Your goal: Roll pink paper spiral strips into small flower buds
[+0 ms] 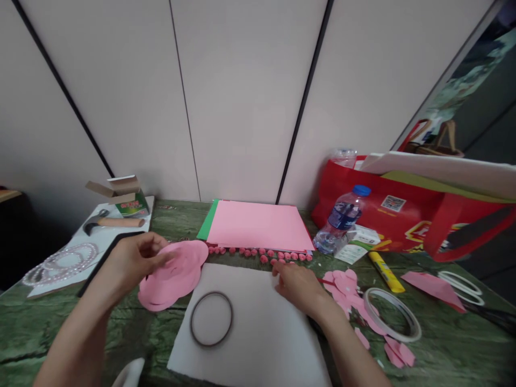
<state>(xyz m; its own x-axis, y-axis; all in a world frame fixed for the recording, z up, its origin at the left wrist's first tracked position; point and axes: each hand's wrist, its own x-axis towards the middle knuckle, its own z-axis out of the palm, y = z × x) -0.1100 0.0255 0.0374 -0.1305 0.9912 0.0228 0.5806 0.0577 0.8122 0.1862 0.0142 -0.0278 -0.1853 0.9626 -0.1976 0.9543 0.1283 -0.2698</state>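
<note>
My left hand (141, 255) is over a loose stack of pink paper circles (173, 282), its thumb and fingers closed at the upper edge of the paper. At the row of small rolled pink paper roses (252, 252), my right hand (296, 282) has its fingertips pinched on one rose; the fingers partly hide it. Between the hands lies a white board (262, 328), with a thin dark ring (212, 319) flat on its left part. Pink paper sheets (258, 223) are stacked behind the roses, above a green sheet (207, 223).
At left are bead strands (64, 263), a wooden-handled hammer (121, 222) and an opened box (133, 204). To the right stand a bottle (342, 217) and red bag (387, 209), with a glue tube (386, 272), tape roll (413, 328), scissors (465, 290) and pink petals (342, 285) nearby.
</note>
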